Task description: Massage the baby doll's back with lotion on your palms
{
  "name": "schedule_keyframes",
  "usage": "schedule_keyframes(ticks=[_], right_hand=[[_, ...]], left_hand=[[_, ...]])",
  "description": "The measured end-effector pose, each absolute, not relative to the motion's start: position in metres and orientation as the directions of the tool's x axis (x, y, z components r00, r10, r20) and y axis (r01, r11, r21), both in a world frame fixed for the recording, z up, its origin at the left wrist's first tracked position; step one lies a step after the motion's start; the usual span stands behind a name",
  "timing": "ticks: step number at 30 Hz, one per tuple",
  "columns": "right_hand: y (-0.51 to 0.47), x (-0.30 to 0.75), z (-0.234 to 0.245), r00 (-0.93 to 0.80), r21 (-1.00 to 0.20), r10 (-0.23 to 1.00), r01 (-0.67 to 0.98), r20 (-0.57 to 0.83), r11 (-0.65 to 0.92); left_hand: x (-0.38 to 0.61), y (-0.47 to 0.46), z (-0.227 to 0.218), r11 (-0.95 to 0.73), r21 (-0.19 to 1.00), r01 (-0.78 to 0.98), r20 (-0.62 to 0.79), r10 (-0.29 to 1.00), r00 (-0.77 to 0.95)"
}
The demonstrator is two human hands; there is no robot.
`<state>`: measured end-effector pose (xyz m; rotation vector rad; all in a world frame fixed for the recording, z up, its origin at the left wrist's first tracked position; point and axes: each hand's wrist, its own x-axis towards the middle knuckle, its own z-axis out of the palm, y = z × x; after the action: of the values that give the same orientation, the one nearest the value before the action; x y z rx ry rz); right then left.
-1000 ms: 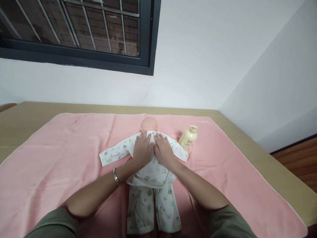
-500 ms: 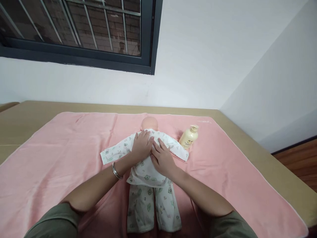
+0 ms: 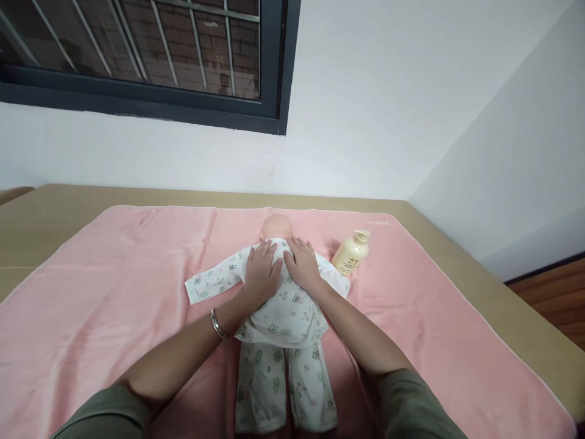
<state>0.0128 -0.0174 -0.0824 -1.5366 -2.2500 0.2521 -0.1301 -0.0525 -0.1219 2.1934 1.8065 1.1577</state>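
Observation:
A baby doll (image 3: pixel 276 227) lies face down, dressed in a white printed long-sleeved top (image 3: pixel 284 311) and matching trousers (image 3: pixel 262 387). My left hand (image 3: pixel 263 271) rests flat on the left side of its upper back, fingers stretched toward the head. On the right side, near the shoulder, my right hand (image 3: pixel 302 263) lies flat too, its fingers a little apart. Both hands touch the cloth and hold nothing. Beside the doll's right-hand sleeve stands a pale yellow pump bottle (image 3: pixel 351 251), slightly tilted in view.
A pink sheet (image 3: pixel 114 292) with some creases covers much of the wooden table (image 3: pixel 68 204). Behind the table rises a white wall (image 3: pixel 356 110) with a dark-framed, barred window (image 3: pixel 278 73). Reddish-brown wood (image 3: pixel 553 292) shows at the right edge.
My right hand has slid from the middle of the doll's back up to the right shoulder area, away from my left hand. My left hand has stayed nearly in place.

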Motion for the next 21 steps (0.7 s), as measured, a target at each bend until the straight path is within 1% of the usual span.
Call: schedule_keyframes(ticks=[4,7,9,10,12,14,15,16,18,21], right_hand=[[-0.037,0.008,-0.084,-0.326,-0.311,0.917,0.868,0.228,0.386],[-0.044,0.006,-0.082,-0.429,-0.279,0.866,0.825,0.256,0.491],[-0.036,0.008,-0.079,-0.476,-0.303,0.847,0.793,0.235,0.529],[-0.029,0.01,-0.077,-0.464,-0.326,0.861,0.798,0.207,0.508],[-0.013,0.014,-0.073,-0.379,-0.361,0.916,0.843,0.129,0.399],[-0.007,0.016,-0.07,-0.301,-0.347,0.95,0.884,0.087,0.312],[-0.01,0.014,-0.071,-0.302,-0.325,0.949,0.891,0.096,0.316],[-0.017,0.013,-0.072,-0.335,-0.299,0.934,0.885,0.123,0.357],[-0.041,0.008,-0.077,-0.448,-0.247,0.872,0.838,0.199,0.487],[-0.076,0.005,-0.084,-0.564,-0.225,0.78,0.751,0.273,0.621]], left_hand=[[-0.136,-0.043,-0.119,-0.235,0.494,0.837,0.447,0.894,-0.012],[-0.138,-0.042,-0.116,-0.172,0.475,0.863,0.407,0.912,-0.042],[-0.136,-0.051,-0.118,-0.183,0.46,0.869,0.412,0.911,-0.026],[-0.134,-0.059,-0.119,-0.204,0.453,0.868,0.419,0.908,-0.006],[-0.132,-0.076,-0.122,-0.252,0.439,0.862,0.424,0.904,0.049],[-0.134,-0.088,-0.124,-0.293,0.431,0.854,0.41,0.906,0.104],[-0.136,-0.089,-0.123,-0.298,0.434,0.85,0.399,0.91,0.116],[-0.139,-0.087,-0.122,-0.293,0.443,0.847,0.389,0.914,0.113],[-0.145,-0.074,-0.117,-0.287,0.471,0.834,0.376,0.921,0.104],[-0.149,-0.046,-0.109,-0.27,0.542,0.796,0.358,0.931,0.072]])
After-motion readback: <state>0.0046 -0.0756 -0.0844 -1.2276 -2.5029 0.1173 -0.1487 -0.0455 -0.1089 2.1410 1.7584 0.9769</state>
